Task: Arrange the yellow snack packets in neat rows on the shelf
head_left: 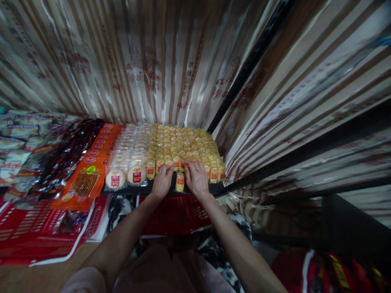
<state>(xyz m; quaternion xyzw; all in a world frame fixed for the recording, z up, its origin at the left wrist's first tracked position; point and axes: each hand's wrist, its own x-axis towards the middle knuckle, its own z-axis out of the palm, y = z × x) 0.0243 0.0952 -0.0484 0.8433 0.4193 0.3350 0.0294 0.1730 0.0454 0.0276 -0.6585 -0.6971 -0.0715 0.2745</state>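
Observation:
Rows of small yellow wrapped snack packs [183, 140] with red and orange labels stand tightly together on a dark shelf [220, 188]. My left hand [163, 181] is at the front row, its bent fingers closed against a pack there. Just to its right, my right hand [197, 177] curls its fingers over the front packs, closed on one that they partly hide. Between both hands a single snack pack [180, 182] stands forward of the row, near the shelf edge. Neither thumb tip shows clearly.
Left of the yellow packs are round white crackers [137, 175] in clear wrappers, an orange snack bag [87, 175], dark red packets [75, 140] and white packets [18, 162]. Red baskets [45, 232] sit below. Striped plastic sheeting [152, 61] and a black post [244, 73] stand behind.

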